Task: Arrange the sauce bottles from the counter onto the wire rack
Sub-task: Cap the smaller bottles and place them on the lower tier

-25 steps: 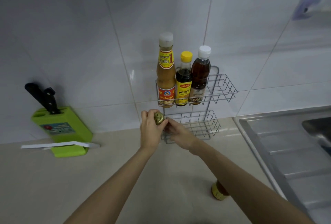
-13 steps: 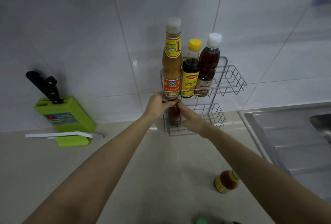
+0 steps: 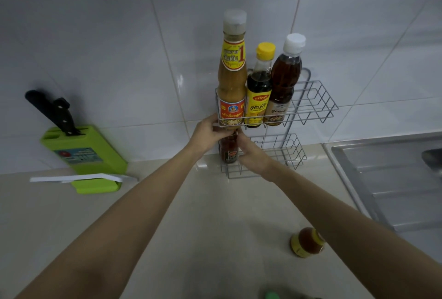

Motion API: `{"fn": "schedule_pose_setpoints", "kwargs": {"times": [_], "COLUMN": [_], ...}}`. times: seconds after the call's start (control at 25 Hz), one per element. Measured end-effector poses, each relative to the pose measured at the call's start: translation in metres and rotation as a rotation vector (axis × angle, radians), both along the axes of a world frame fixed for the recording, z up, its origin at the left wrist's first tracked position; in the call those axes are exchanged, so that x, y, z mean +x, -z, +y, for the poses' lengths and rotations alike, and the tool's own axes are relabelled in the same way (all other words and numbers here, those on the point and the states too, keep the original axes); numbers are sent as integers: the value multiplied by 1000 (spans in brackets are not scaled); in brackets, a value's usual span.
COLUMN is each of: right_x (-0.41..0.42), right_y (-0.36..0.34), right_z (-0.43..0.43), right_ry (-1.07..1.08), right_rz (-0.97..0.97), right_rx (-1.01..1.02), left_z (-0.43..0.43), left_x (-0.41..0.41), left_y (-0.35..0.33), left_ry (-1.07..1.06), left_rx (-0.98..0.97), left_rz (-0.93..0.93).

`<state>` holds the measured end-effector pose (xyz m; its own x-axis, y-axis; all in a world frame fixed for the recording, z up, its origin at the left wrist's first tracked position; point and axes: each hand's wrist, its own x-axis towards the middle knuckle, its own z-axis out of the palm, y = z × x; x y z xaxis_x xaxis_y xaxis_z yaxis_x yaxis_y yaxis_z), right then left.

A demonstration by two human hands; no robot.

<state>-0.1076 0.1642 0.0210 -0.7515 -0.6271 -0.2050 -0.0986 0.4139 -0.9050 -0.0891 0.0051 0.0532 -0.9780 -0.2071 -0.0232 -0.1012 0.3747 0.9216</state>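
Now | your left grip (image 3: 210, 131) and right grip (image 3: 252, 156) clasp the upright red bottle (image 3: 229, 151), wire rack (image 3: 313, 107) lower tier | amber bottle (image 3: 307, 242): near right, closest to right grip.

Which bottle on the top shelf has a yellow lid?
The middle bottle, with dark sauce. The tall bottle and the brown bottle beside it have whitish lids.

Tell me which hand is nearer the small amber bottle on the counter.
Right. The right hand is at the red bottle in the wire rack, beyond the amber bottle; the left hand is farther left.
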Motion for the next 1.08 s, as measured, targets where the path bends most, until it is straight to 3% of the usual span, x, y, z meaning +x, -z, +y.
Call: {"fn": "schedule_pose_setpoints", "kwargs": {"times": [0.24, 0.48, 0.72, 1.08], "right_x": [1, 21, 43, 122], "right_y": [-8, -22, -37, -49], "right_z": [-2, 3, 41, 106], "right_ry": [-25, -8, -21, 1], "right_rz": [-51, -18, 18, 124], "right_rx": [77, 212, 212, 62], "left_z": [5, 6, 8, 56], "left_x": [0, 10, 46, 133], "left_y": [1, 1, -20, -36], "left_ry": [-47, 26, -8, 139], "left_rx": [-12, -124, -248, -95], "left_rz": [10, -135, -78, -53]}}
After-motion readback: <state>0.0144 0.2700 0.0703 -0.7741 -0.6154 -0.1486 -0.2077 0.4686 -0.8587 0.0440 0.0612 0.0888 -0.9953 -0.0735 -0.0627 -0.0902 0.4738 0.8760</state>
